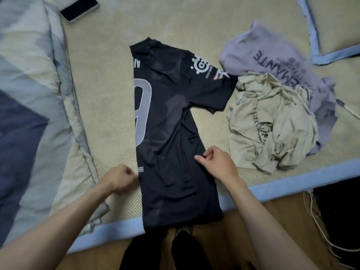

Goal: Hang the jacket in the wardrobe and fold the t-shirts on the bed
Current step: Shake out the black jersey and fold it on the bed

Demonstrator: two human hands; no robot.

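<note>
Soft, even, rather dim indoor light, no hard shadows or glare. Wide-angle bending curves the frame edges. The left hand [121, 180] is motion-blurred; the purple shirt [272, 61] at upper right looks smeared.

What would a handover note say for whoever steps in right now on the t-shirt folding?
Left hand: curled at the black t-shirt's left folded edge; grip unclear.
Right hand: pinching the shirt's right side.
Black t-shirt lies on the bed mat, one side folded in, hem over the mat's edge.
Beige t-shirt and purple t-shirt lie crumpled to the right, unfolded.
Jacket and wardrobe: not in view.
Left: finish the black one, fold the other two.
</note>
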